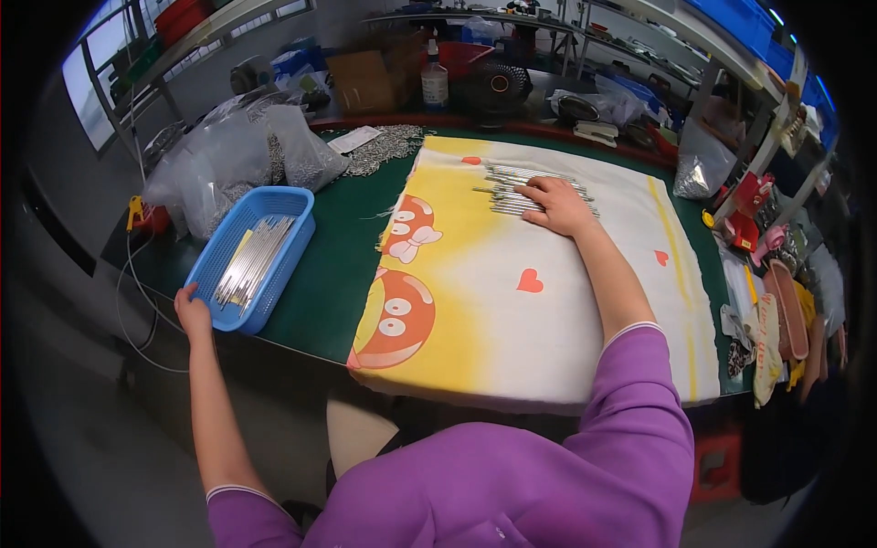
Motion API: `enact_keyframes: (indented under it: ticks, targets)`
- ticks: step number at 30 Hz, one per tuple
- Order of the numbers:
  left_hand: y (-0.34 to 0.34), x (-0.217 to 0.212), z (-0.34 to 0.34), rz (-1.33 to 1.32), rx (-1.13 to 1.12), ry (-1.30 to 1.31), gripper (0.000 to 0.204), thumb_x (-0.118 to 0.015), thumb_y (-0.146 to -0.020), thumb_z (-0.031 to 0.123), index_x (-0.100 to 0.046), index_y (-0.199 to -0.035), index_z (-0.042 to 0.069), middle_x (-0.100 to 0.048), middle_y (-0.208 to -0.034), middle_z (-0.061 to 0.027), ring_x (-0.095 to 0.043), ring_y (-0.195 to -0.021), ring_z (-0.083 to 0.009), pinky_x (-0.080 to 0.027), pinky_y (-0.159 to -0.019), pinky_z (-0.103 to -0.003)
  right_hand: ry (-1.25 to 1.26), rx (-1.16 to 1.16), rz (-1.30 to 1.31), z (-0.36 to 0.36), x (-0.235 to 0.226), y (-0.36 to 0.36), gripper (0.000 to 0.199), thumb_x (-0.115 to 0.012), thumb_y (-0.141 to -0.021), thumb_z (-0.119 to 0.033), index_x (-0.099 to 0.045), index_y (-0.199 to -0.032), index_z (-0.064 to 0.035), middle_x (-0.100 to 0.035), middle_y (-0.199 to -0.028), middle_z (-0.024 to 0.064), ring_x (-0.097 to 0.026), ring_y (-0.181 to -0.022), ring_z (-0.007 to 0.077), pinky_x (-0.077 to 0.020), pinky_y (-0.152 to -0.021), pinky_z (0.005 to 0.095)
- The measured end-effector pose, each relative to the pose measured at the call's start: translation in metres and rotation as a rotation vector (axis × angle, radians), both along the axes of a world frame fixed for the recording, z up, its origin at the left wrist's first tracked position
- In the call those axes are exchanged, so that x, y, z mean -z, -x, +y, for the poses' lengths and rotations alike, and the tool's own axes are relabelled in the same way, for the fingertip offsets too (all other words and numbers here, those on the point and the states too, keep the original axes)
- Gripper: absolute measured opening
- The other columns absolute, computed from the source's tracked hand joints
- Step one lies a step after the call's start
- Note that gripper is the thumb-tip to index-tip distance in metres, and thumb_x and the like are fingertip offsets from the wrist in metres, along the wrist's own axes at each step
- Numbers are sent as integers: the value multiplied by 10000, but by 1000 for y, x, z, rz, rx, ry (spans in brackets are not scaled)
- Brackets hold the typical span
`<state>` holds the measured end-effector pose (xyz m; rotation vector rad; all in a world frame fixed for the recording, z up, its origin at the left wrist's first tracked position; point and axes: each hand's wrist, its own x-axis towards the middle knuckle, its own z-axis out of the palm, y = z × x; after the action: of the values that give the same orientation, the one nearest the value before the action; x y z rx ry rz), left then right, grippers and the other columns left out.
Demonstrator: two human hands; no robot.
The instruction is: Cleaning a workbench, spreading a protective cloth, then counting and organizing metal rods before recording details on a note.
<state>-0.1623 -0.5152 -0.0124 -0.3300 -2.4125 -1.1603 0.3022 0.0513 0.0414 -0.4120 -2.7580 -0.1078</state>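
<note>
My left hand (193,311) grips the near left corner of a blue plastic basket (289,203) that holds a bundle of thin metal rods (252,259). Far across the table my right hand (557,205) lies flat, fingers spread, on a row of metal rods (512,188) laid side by side on a yellow and white cartoon-printed cloth (512,301). Both arms wear purple sleeves pushed up.
The cloth covers a green table (338,265). Clear bags of small metal parts (237,155) and a loose heap of them (379,149) sit at the back left. A bottle (435,80), fan (498,89), cardboard box (364,80) and stapler (598,133) stand behind; gloves and tools lie right.
</note>
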Motion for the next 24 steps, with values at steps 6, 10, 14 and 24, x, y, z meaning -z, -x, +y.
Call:
enact_keyframes:
  ticks: [6,10,14,24]
  targets:
    - [-51,-27,35,10,-16,-71,360,-389,-736,-24,-639,-989,28,-410,-1307,-238,-355,-1273,-331,-273,-1063,-357,-46,-47,308,-24,-6,22,331,-589,-819,-205,-580,-1144,-138,-553,-1149,87,-497,-1088,281,-391,-938,400]
    - [-72,-40,41,-31,-53,-110,326,-405,-747,-46,-639,-959,32,-382,-1340,-229,-356,-1279,-337,-290,-1051,-350,-205,-449,536,-92,-50,109,326,-628,-749,-91,-597,-1071,-135,-582,-1058,71,-556,-978,271,-447,-833,381]
    - [-80,-42,37,-27,-84,-119,291,-422,-768,-30,-638,-946,49,-374,-1360,-200,-402,-1244,-344,-333,-1022,-355,-63,-861,558,-210,-84,225,353,-614,-703,0,-608,-1031,-132,-575,-1063,61,-557,-998,257,-457,-836,373]
    - [-105,-63,55,-132,-128,-140,253,-436,-788,3,-616,-951,71,-347,-1403,-130,-485,-1160,-346,-402,-950,-381,97,-748,-432,-322,-37,398,554,-660,-657,-176,-547,-1198,-142,-517,-1217,112,-478,-1161,310,-416,-962,398]
